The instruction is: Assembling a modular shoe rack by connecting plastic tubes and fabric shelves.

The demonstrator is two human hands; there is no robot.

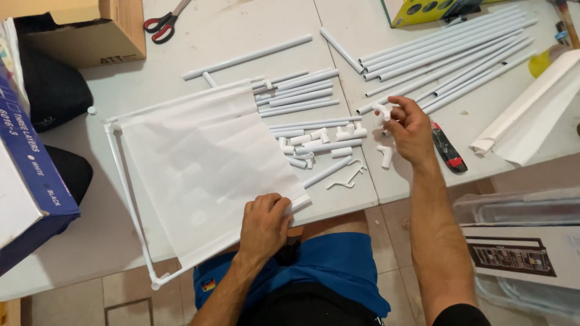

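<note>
My left hand [264, 224] grips the near edge of the white fabric panel [205, 163], fingers clamped on it at lower centre. My right hand [411, 130] pinches a small white connector [382, 112] above the table [199, 36], right of centre, near loose tubes [447, 54].

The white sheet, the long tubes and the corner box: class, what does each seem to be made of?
White sheet: likely thin non-woven fabric, matte, slightly see-through, under the left hand.
Long tubes: smooth white, plastic or coated metal, cannot tell.
Corner box: brown cardboard, dull.
</note>
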